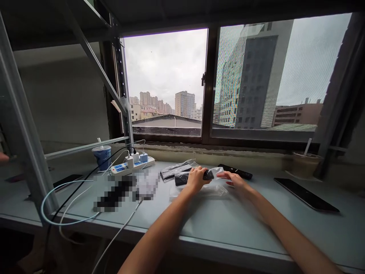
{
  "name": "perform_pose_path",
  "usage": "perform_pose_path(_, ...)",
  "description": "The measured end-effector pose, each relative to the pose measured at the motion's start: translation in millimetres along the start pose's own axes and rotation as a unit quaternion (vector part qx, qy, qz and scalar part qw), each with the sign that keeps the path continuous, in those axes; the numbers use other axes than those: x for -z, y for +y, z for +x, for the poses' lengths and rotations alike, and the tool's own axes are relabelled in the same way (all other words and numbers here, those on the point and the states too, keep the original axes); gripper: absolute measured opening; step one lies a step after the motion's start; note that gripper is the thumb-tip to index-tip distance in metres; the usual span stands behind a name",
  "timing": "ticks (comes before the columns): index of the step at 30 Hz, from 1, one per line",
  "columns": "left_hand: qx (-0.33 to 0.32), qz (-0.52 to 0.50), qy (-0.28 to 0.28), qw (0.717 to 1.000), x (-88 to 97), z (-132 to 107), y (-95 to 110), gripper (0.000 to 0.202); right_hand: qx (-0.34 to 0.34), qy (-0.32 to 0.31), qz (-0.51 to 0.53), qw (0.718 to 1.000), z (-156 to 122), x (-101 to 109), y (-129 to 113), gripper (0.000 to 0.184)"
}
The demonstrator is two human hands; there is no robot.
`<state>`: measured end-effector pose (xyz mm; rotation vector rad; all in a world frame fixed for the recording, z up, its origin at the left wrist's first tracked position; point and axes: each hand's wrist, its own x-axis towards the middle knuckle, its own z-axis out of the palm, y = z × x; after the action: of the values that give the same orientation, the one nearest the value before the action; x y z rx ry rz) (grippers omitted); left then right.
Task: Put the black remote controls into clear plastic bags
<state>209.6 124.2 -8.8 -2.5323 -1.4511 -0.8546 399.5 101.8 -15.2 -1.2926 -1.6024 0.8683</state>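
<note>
My left hand point(196, 179) is closed round a long black object point(181, 179) that looks like a remote control, held just above the table. Clear plastic bag point(218, 171) film sticks out past its right end. The fingertips of my right hand point(234, 179) are closed on that loose end of the plastic. Below both hands lies another clear plastic bag point(219, 191), flat on the table. Behind my left hand are dark items in clear wrapping point(173, 170). A black remote control point(238, 172) rests behind my right hand.
To the left stand a power strip point(148, 163) with plugs and cables, and a blue cup point(102, 156). A blurred-out patch point(116, 192) covers items there. At right lie a dark phone-like slab point(306, 194) and a drink cup point(305, 164). A metal shelf post point(31, 114) rises at left.
</note>
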Motion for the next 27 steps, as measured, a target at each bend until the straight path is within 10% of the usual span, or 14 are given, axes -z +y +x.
perform_pose_path(13,-0.037,-0.013,0.007,0.999,-5.5,0.4,4.3,0.039,-0.045,0.017,0.012,0.999,3.6,-4.6,0.6,0.038)
perform_pose_path(27,-0.08,-0.022,0.01,0.996,-10.0,0.3,7.8,0.041,0.082,0.147,-0.033,0.985,15.2,-3.6,12.9,0.027)
